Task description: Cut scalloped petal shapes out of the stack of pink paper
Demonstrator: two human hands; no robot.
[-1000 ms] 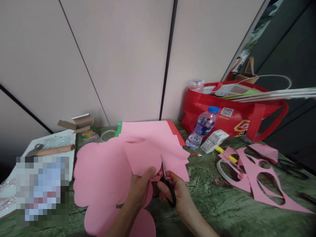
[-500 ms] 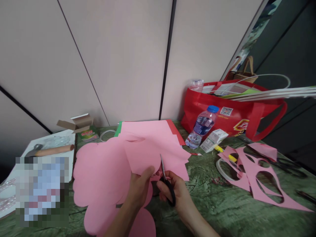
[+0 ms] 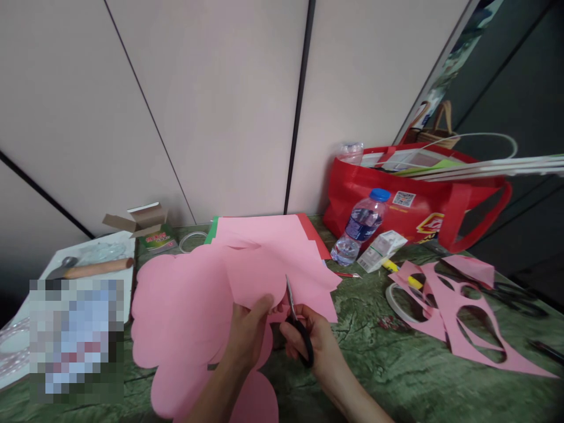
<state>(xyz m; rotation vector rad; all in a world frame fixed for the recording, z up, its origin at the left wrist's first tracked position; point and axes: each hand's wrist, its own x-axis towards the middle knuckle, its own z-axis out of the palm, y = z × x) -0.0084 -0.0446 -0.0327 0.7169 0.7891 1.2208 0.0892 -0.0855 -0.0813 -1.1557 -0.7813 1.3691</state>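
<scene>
Near the middle, my left hand (image 3: 247, 329) grips a sheet of pink paper (image 3: 253, 276), thumb on top and fingers beneath. My right hand (image 3: 315, 341) is closed round the black handles of a pair of scissors (image 3: 299, 335). The blades point up and away, at the right edge of the held paper; whether they are parted is hard to tell. Under and left of my left hand lie large pink paper cut-outs (image 3: 180, 299) with scalloped edges. Behind the held sheet is a stack of pink paper (image 3: 273, 226), with green and red sheets showing at its sides.
Right of the stack stand a water bottle (image 3: 363, 226), a small white box (image 3: 382, 251) and a red bag (image 3: 396, 197). Pink paper scraps with holes (image 3: 473, 326) overlap a tape roll (image 3: 392, 299). At left, a wooden-handled hammer (image 3: 97, 268) lies on a white board (image 3: 126, 282), near an opened carton (image 3: 154, 232).
My left hand and the held paper have shifted very slightly. My right hand and the scissors stay almost in place.
</scene>
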